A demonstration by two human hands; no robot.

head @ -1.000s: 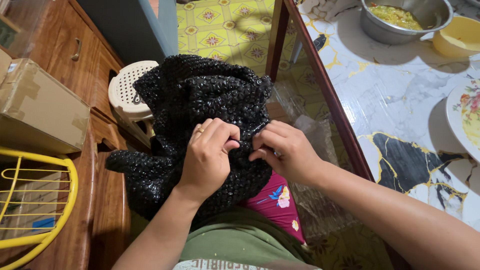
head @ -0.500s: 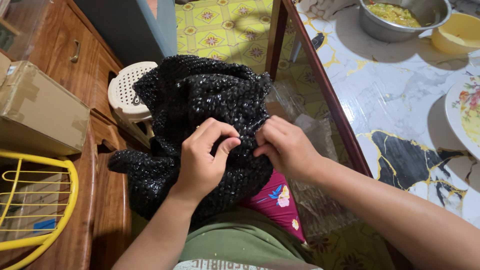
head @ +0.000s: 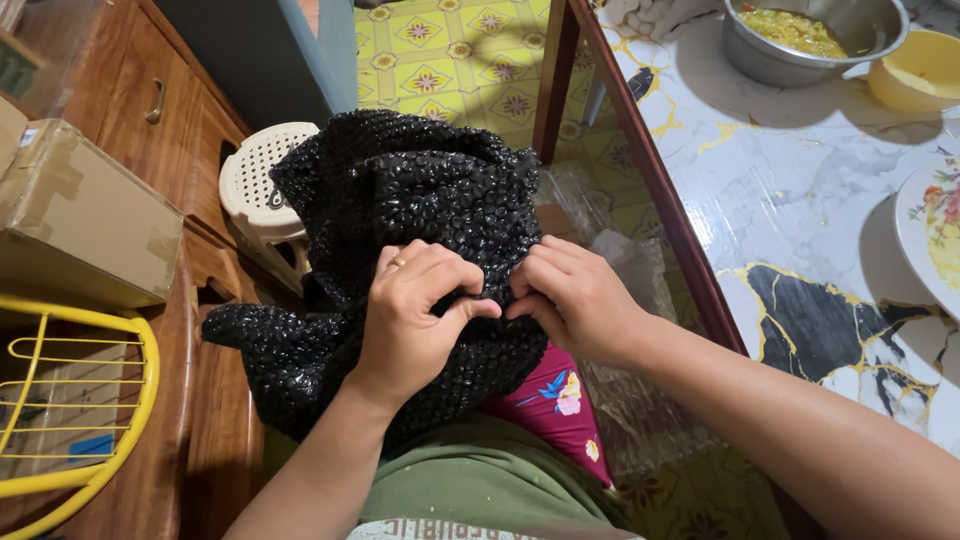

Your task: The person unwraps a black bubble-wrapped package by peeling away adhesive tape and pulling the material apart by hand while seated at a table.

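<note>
A crumpled sheet of black bubble wrap (head: 410, 200) lies heaped on my lap, filling the middle of the head view. My left hand (head: 415, 320), with a ring on one finger, pinches the wrap between thumb and fingers near its middle. My right hand (head: 575, 300) pinches the same spot from the right, its fingertips almost touching those of the left hand. Below the wrap show my pink flowered garment (head: 555, 395) and green shirt (head: 480, 480).
A marble-patterned table (head: 800, 230) with a wooden edge runs along the right, bearing a metal pot of food (head: 810, 35), a yellow bowl (head: 920, 70) and a flowered plate (head: 935, 230). Left: a cardboard box (head: 80, 215), yellow wire rack (head: 70, 400), white plastic stool (head: 255, 185). Clear plastic (head: 625, 290) lies below the table.
My left hand's fingers opened a little, then closed again on the bubble wrap. The wrap's lower left flap shifted slightly left. My right hand stayed in place.
</note>
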